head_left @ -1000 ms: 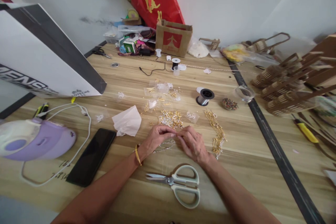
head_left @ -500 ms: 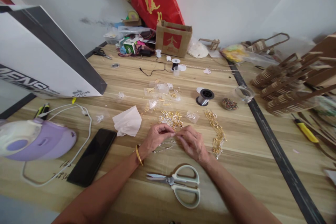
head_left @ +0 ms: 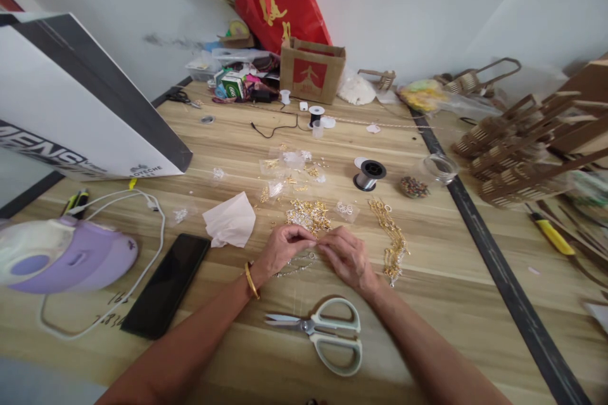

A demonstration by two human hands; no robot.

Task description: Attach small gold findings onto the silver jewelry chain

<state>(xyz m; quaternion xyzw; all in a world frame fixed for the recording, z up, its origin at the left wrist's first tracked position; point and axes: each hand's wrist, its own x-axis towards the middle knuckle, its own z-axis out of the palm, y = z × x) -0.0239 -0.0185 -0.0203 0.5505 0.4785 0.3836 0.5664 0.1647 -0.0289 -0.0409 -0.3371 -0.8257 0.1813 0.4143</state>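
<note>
My left hand and my right hand meet fingertip to fingertip over the table, both closed in a pinch. Whatever sits between the fingers is too small to make out. A thin silver chain with small beads lies just below the fingertips, partly hidden by my left hand. Right behind the hands spreads a pile of gold and silver beads. Gold chains lie in a bunch to the right of my right hand. Nearer to me rest scissors with pale handles, blades slightly apart.
Left are a black phone, a tissue and a purple-and-white device with a white cable. A wire spool, a bead heap and a clear jar stand behind right. Woven baskets crowd the far right.
The whole view has shifted very slightly. Both hands stay pinched together in the same place, and the things on the table have not moved.
</note>
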